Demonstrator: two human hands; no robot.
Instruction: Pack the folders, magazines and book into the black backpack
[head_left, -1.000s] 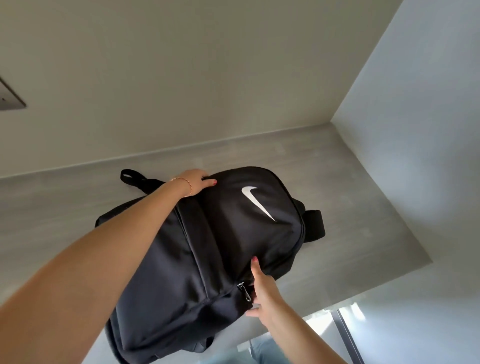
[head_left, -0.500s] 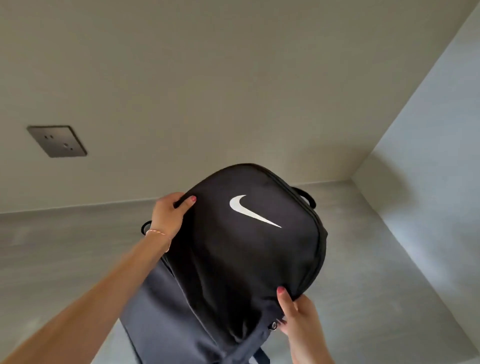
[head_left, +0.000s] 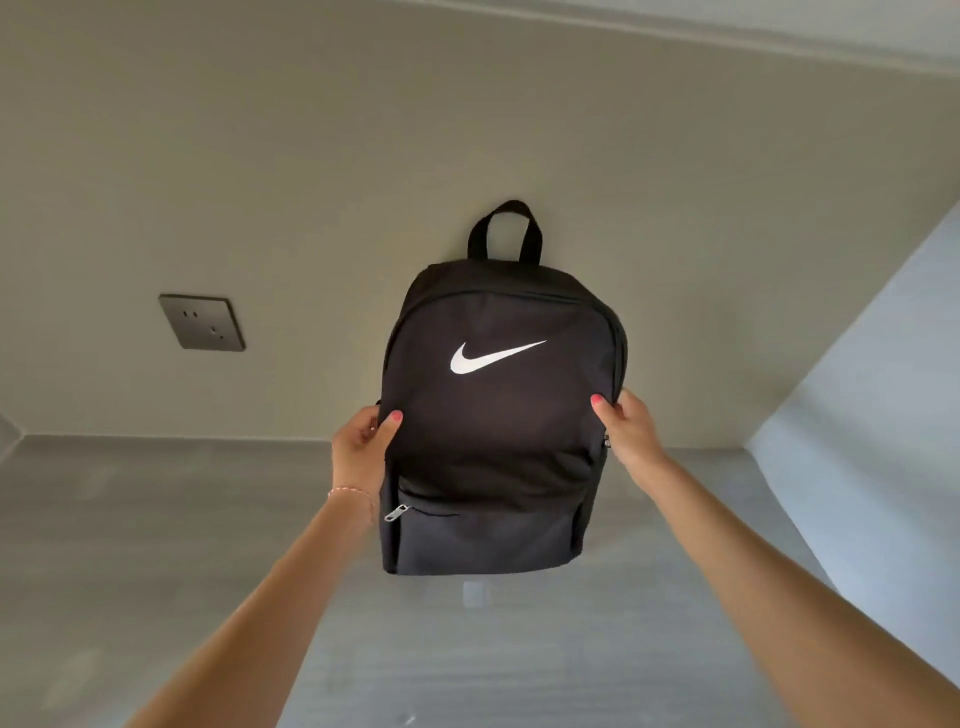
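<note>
Now that it has been swung upright, the black backpack (head_left: 498, 415) stands gripped between left hand (head_left: 361, 447) and right hand (head_left: 626, 428), zips closed, ready for opening.

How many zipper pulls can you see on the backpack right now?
1 for certain: a silver zipper pull at the left end of the black backpack's front pocket, below the left hand. A dark bit beside the right hand may be another.
</note>
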